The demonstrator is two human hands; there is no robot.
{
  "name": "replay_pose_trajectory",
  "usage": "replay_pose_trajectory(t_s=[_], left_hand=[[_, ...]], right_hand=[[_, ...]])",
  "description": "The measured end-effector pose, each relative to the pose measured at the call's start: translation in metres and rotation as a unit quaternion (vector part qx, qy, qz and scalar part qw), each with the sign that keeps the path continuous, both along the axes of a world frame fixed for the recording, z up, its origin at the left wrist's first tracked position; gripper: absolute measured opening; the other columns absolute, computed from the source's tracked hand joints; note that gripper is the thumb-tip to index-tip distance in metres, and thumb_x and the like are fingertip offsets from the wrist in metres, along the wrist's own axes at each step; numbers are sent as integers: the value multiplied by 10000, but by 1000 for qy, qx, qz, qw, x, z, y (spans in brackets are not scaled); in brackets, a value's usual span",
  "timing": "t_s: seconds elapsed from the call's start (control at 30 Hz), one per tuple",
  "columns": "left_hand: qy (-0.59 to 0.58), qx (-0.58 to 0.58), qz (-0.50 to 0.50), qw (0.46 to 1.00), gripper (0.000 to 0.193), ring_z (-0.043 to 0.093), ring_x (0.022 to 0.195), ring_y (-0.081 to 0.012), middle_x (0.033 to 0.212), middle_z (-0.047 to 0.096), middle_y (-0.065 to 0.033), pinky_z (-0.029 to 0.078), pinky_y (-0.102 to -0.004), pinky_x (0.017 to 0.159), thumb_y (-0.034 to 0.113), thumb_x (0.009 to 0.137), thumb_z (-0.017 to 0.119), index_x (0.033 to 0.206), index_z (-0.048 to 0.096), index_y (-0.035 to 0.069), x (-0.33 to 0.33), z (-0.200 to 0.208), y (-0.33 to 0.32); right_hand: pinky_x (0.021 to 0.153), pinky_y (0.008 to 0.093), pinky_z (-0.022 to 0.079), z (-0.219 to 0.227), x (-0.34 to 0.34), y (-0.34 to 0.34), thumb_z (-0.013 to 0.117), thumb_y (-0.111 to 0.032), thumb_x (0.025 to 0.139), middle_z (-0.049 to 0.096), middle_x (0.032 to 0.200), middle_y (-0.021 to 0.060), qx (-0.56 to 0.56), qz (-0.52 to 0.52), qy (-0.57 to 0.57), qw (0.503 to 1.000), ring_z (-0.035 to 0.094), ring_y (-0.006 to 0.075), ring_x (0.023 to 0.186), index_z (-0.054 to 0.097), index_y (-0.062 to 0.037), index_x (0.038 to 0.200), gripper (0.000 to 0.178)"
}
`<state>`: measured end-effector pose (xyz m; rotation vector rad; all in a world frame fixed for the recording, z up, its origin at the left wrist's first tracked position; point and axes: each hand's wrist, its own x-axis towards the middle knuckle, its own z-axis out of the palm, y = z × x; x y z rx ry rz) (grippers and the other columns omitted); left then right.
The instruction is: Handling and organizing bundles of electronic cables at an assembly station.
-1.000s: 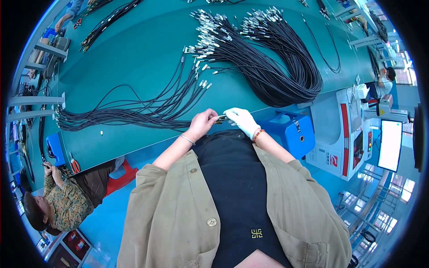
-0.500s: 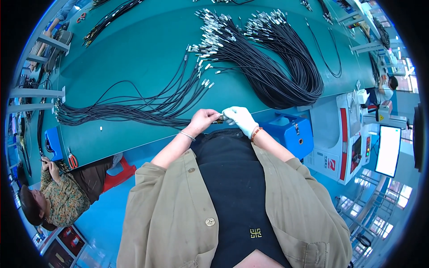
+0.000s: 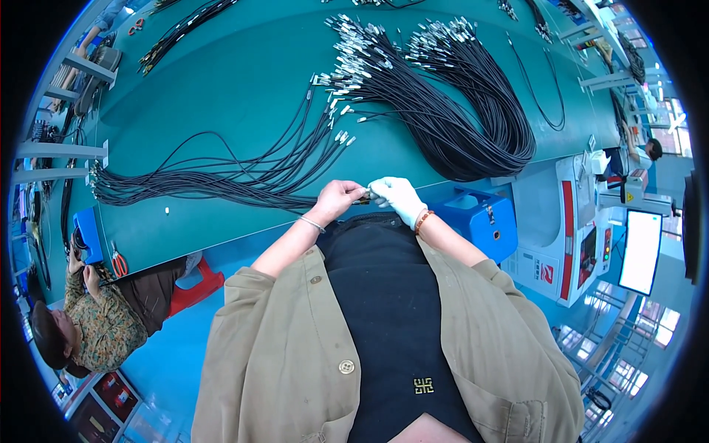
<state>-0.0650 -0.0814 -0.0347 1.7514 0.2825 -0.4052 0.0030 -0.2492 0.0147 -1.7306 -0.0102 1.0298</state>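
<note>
Head view, and it was close work: over the near edge of the green counter [image 3: 199, 88], the bare left hand [image 3: 336, 199] and white-gloved right hand [image 3: 397, 196] sat fingertip to fingertip, each grip pinching small cable ends [image 3: 360, 200], half hidden, probably held chest-close for a steady look. Left of them, the long cable bundle [image 3: 214, 190] lay lengthwise, likely keeping its strands in order; far and right, the looped bundle [image 3: 443, 125] lay doubled, perhaps saving room. A blue stool [image 3: 473, 221] and white machine [image 3: 543, 229] stood right, a seated co-worker [image 3: 111, 340] left, above blue floor [image 3: 173, 369].
</note>
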Motion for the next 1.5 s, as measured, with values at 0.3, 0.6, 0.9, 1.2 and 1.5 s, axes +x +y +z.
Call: replay_pose_trajectory(t_s=[0.3, 0.6, 0.9, 1.2, 1.5], left_hand=[[-205, 269, -72, 938, 224, 589, 636, -198, 695, 626, -46, 445, -318, 599, 296, 811, 551, 820, 658, 99, 9, 26, 5], [-83, 79, 251, 961, 178, 552, 972, -243, 958, 608, -72, 457, -361, 739, 151, 791, 580, 951, 606, 78, 61, -4, 56], [-329, 241, 36, 912, 200, 549, 909, -229, 910, 599, -76, 435, -353, 795, 115, 709, 662, 901, 614, 90, 20, 10, 27], [-153, 325, -145, 922, 155, 549, 674, -241, 651, 549, -48, 427, -355, 663, 227, 706, 661, 777, 628, 94, 0, -1, 23], [-174, 219, -80, 957, 121, 568, 703, -244, 719, 592, -74, 433, -344, 636, 204, 744, 618, 780, 632, 89, -1, 31, 22]], right_hand=[[612, 219, 457, -2, 5, 4, 554, -252, 834, 613, 819, 57, 10, -4, -8, 1000, 550, 99, 665, 600, -1, 943, 278], [666, 229, 467, 4, 19, -14, 512, -237, 859, 592, 914, 66, -1, -16, 18, 1000, 553, 106, 744, 543, -11, 1067, 308], [676, 236, 464, -9, 4, -36, 489, -253, 865, 605, 896, 57, -29, 5, 34, 999, 553, 100, 744, 559, -16, 1029, 296], [673, 227, 466, -9, 7, -35, 505, -275, 868, 595, 903, 69, -14, 18, 43, 999, 550, 106, 740, 543, -4, 1062, 335], [648, 226, 460, 6, 13, -12, 552, -267, 842, 606, 868, 63, -2, 6, 0, 1000, 556, 106, 704, 574, -8, 1021, 316]])
